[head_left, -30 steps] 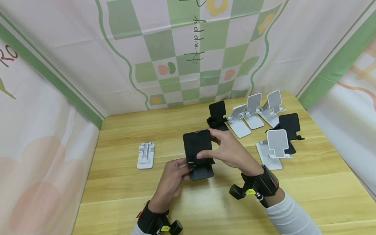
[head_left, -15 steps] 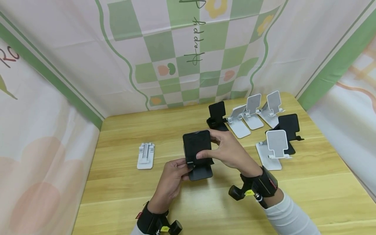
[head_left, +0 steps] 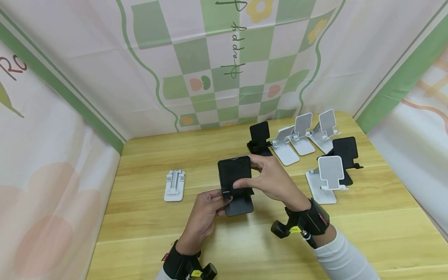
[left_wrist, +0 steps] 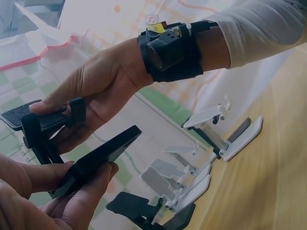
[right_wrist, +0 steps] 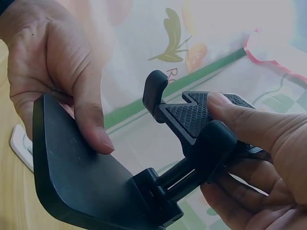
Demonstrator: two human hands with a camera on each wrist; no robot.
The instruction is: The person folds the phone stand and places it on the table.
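Observation:
A black phone stand (head_left: pixel 235 173) is held above the table between both hands, its base and back plate unfolded at an angle. My left hand (head_left: pixel 206 210) grips the flat base, with the thumb on its upper face in the right wrist view. My right hand (head_left: pixel 273 179) pinches the textured back plate (right_wrist: pixel 192 117), thumb on its front and fingers behind. Two hooked lips stick out from the plate's lower edge. In the right wrist view a hinged double-bar arm (right_wrist: pixel 180 177) joins plate and base.
A folded white phone stand (head_left: pixel 174 186) lies on the wooden table (head_left: pixel 140 233) to the left. On the right stand several unfolded stands, among them a white one (head_left: pixel 330 173), a black one (head_left: pixel 344 151) and another black one (head_left: pixel 259 134). A patterned curtain (head_left: pixel 217 58) hangs behind.
Both hands keep their hold on the black phone stand, almost still. The view has shifted very slightly; the stands on the table stay where they were.

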